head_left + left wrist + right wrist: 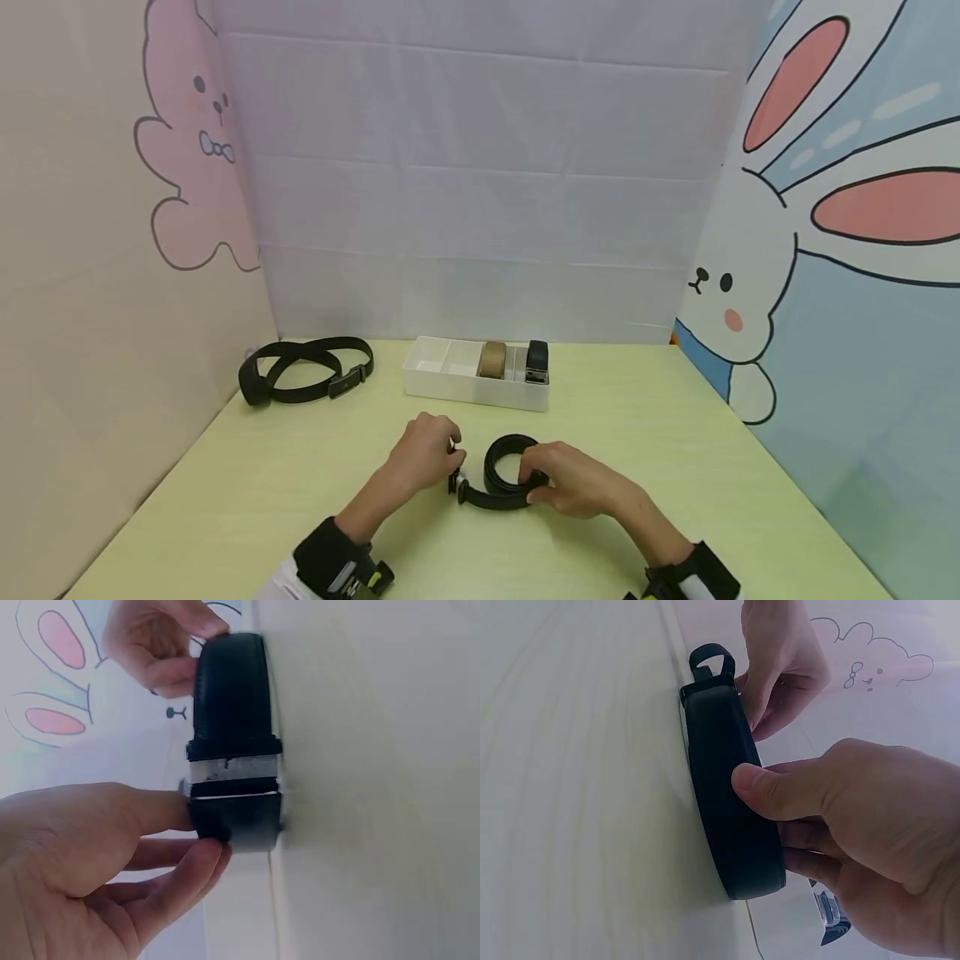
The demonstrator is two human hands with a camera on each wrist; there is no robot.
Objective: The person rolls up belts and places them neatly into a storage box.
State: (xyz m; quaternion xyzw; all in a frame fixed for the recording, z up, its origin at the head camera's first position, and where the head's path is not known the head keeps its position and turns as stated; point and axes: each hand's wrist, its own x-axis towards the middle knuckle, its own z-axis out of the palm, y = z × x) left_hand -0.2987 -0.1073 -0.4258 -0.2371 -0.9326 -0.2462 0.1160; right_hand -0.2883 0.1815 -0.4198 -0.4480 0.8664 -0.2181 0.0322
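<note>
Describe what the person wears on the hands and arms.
Both hands, left hand and right hand, are bare: no gloves or rings show. Each wrist carries a black band with a small device bearing yellow marks. A white sleeve edge shows on the left arm.
</note>
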